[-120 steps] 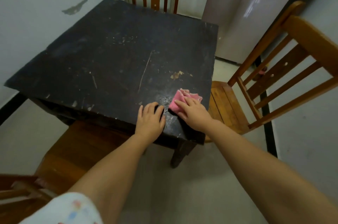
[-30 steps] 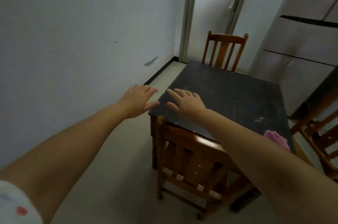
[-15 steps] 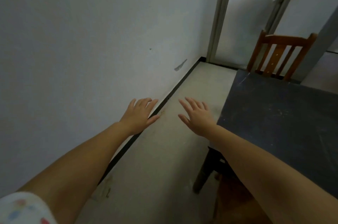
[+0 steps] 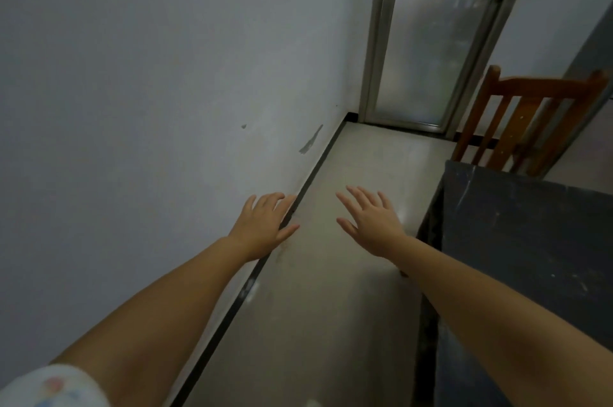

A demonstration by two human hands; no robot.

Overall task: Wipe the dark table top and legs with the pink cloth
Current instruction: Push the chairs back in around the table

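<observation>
Two empty hands — left hand [image 4: 262, 227], right hand [image 4: 371, 224]; table [image 4: 530, 240] cropped.

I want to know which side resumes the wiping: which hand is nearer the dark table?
Right. The right hand hovers open above the floor just beside the dark table edge. The left hand is farther off, by the wall and its baseboard.

At the right of the frame the dark table top [image 4: 530, 240] looks matt and scuffed. Upper right, a varnished wooden chair [image 4: 530, 114]; behind it a frosted glass door [image 4: 431, 41] in a metal frame.
</observation>
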